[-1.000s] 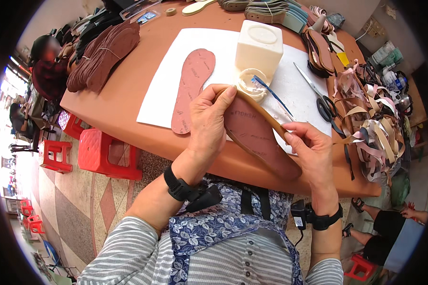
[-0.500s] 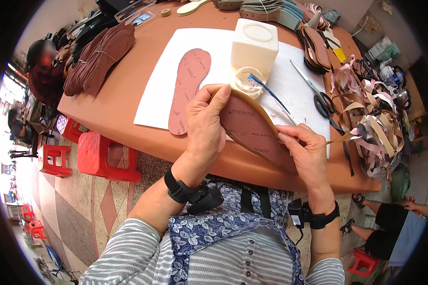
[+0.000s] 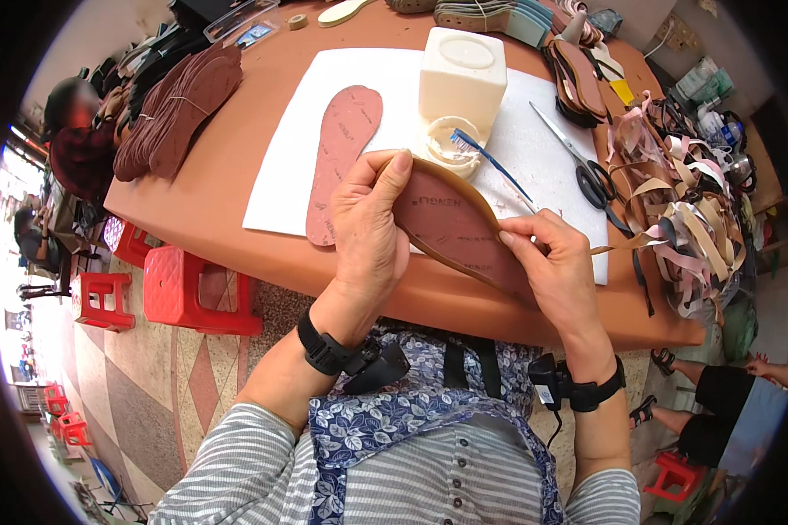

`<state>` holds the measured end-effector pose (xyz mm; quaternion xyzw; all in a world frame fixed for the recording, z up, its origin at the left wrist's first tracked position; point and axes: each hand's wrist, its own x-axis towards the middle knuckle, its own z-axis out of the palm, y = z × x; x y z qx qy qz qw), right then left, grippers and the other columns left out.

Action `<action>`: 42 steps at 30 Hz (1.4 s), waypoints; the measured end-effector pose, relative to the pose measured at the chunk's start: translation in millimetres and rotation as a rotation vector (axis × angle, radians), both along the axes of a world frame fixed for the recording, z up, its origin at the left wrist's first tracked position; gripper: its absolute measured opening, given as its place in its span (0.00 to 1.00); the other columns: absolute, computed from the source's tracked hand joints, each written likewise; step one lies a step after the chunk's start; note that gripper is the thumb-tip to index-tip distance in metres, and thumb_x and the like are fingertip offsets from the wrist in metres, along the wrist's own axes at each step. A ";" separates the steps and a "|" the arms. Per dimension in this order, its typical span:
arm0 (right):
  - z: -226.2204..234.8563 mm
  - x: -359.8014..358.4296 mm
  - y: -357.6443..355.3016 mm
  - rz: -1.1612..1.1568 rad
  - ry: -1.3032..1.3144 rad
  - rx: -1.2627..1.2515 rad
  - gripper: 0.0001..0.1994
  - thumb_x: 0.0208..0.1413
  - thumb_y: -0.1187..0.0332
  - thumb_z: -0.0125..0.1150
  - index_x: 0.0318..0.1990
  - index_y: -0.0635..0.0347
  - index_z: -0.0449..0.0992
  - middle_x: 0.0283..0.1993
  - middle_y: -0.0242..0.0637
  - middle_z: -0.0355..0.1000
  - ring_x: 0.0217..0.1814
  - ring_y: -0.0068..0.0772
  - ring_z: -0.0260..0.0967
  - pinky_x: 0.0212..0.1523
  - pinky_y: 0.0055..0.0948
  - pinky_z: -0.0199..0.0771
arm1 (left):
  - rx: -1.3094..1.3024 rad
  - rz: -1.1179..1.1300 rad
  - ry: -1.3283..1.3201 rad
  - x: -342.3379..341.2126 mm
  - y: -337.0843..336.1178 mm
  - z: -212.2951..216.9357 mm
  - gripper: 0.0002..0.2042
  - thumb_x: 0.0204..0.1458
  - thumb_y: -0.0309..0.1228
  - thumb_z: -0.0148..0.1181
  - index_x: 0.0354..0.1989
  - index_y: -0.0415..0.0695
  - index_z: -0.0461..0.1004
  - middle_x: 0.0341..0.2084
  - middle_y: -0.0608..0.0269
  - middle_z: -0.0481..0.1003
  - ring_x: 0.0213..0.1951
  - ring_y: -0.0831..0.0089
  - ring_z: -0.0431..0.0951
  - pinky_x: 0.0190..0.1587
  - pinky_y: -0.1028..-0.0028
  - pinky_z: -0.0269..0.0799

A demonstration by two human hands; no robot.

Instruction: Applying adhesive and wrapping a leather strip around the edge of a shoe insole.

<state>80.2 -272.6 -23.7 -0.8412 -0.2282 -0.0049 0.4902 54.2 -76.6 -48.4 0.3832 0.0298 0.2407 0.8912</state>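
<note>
Fingers [image 3: 392,175] of left hand [image 3: 369,229] curled over toe of reddish-brown flat shoe insole [image 3: 451,226]; right hand [image 3: 550,262] pinching its edge — held tilted above orange tabletop [image 3: 228,210], just before white sheet [image 3: 534,131] — blue toothbrush [image 3: 490,162], scissors [image 3: 582,166] beyond.

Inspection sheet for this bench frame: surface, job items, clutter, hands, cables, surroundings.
Surface: brown table with a white sheet.
Job's things: reddish-brown shoe insole held above the table edge; a second flat insole lies on the sheet.
Clutter: white square container, blue toothbrush, black-handled scissors, pile of straps, stacked soles.
Grippers: left hand and right hand both grip the held insole.
Cables: nothing seen.
Surroundings: red plastic stools, tiled floor.
</note>
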 end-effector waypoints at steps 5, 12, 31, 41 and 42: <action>0.5 2.0 0.1 -0.004 0.028 -0.056 0.06 0.56 0.74 0.63 0.37 0.66 0.81 0.31 0.42 0.75 0.30 0.34 0.72 0.33 0.30 0.70 | -0.005 -0.019 0.016 3.2 2.6 -5.5 0.06 0.61 0.29 0.61 0.39 0.39 0.78 0.33 0.67 0.79 0.34 0.83 0.75 0.41 0.82 0.72; -0.2 2.3 -3.3 0.002 -0.068 -0.108 0.04 0.55 0.74 0.62 0.34 0.66 0.80 0.32 0.45 0.75 0.31 0.43 0.74 0.34 0.35 0.71 | 0.486 -0.029 0.126 2.0 19.3 2.9 0.06 0.59 0.28 0.63 0.42 0.42 0.78 0.34 0.66 0.79 0.35 0.80 0.77 0.41 0.80 0.72; -2.9 -5.6 -32.0 0.045 -0.185 -0.193 0.03 0.55 0.74 0.63 0.36 0.58 0.80 0.31 0.39 0.75 0.32 0.43 0.72 0.37 0.35 0.64 | 1.806 -0.029 -0.114 -1.2 -7.2 -9.9 0.05 0.52 0.27 0.64 0.36 0.52 0.77 0.25 0.69 0.73 0.36 0.67 0.77 0.64 0.44 0.58; -5.7 -1.9 -39.2 0.035 -0.121 -0.133 0.04 0.55 0.75 0.63 0.37 0.59 0.82 0.29 0.40 0.75 0.31 0.40 0.71 0.35 0.34 0.67 | 1.818 -0.010 -0.150 -3.1 -8.5 -12.4 0.08 0.52 0.26 0.57 0.37 0.55 0.77 0.25 0.70 0.70 0.38 0.69 0.76 0.65 0.36 0.51; -5.3 -2.3 -39.8 0.046 -0.116 -0.128 0.05 0.55 0.76 0.63 0.38 0.59 0.82 0.29 0.40 0.74 0.31 0.39 0.71 0.34 0.33 0.68 | 1.819 -0.020 -0.152 -2.6 -8.5 -12.4 0.08 0.52 0.26 0.57 0.37 0.55 0.78 0.25 0.70 0.70 0.39 0.69 0.76 0.65 0.36 0.50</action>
